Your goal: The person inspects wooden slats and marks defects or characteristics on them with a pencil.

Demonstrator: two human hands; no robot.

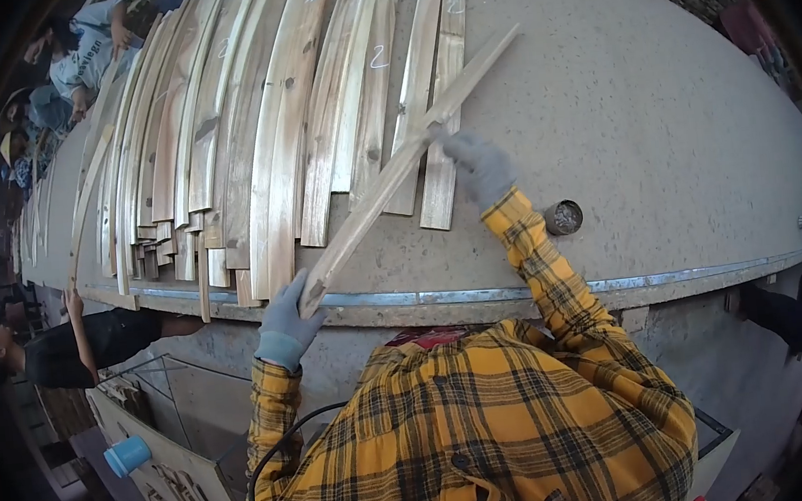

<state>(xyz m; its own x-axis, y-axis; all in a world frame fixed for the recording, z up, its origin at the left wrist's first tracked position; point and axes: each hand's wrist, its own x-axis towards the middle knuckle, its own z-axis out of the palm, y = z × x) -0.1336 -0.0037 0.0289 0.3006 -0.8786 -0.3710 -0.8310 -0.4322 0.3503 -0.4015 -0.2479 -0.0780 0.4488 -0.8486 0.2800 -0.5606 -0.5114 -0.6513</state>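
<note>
Left hand [285, 325], gloved, is closed round the near end of the slat [368, 206], fingers wrapped under it and thumb on top. Right hand [478, 165], also gloved, sits further up the slat, about its middle; its fingers curl over the edge, but how tightly they close I cannot tell. So the slat runs from the left grip, through the right one, and on past it, its far end free.

Just under the slat lies a pile [248, 140] of pale curved boards, some marked with chalk numbers; the slat crosses over the pile's near corner. Under both is the grey table [658, 133], and its metal edge [481, 293] passes just below the slat's near end. A small tin [563, 217] stands on the table off to the right of the slat, close by the right sleeve.

Well left of the slat a person in a dark top [75, 341] stands at the table edge, and others [83, 54] work beyond the slat's far side.

Risk, as I judge it: the free far end could swing and knock boards out of the pile, since it hangs low over them; and a loose right grip might let the slat twist or slide through the glove
</note>
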